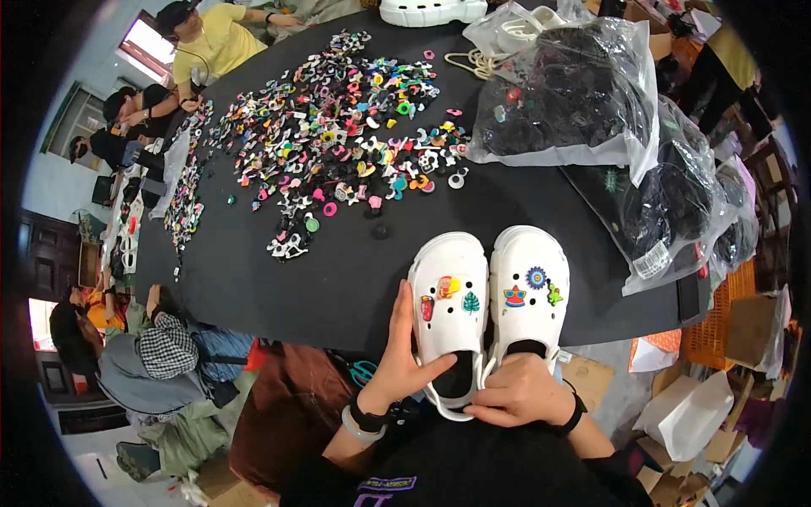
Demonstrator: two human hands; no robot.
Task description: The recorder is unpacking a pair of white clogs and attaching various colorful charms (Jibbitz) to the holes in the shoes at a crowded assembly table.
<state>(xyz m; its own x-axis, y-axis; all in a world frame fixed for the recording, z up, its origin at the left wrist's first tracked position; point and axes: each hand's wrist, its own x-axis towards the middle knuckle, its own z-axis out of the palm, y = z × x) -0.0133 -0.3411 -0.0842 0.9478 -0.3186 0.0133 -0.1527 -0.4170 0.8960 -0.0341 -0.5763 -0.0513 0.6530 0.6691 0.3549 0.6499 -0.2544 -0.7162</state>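
Two white clogs lie side by side at the table's near edge, toes pointing away. The left clog carries several small shoe charms, among them a green leaf charm. On the right clog sit a blue flower charm, a watermelon-like charm and a green charm. My left hand grips the left clog, fingers along its outer side and thumb at the foot opening. My right hand is curled over the heel ends, thumb and finger by the left clog's heel strap; its fingertips are partly hidden.
A large heap of colourful charms spreads over the black table. Clear bags of dark clogs lie at the right. Another white clog stands at the far edge. Other people sit along the left.
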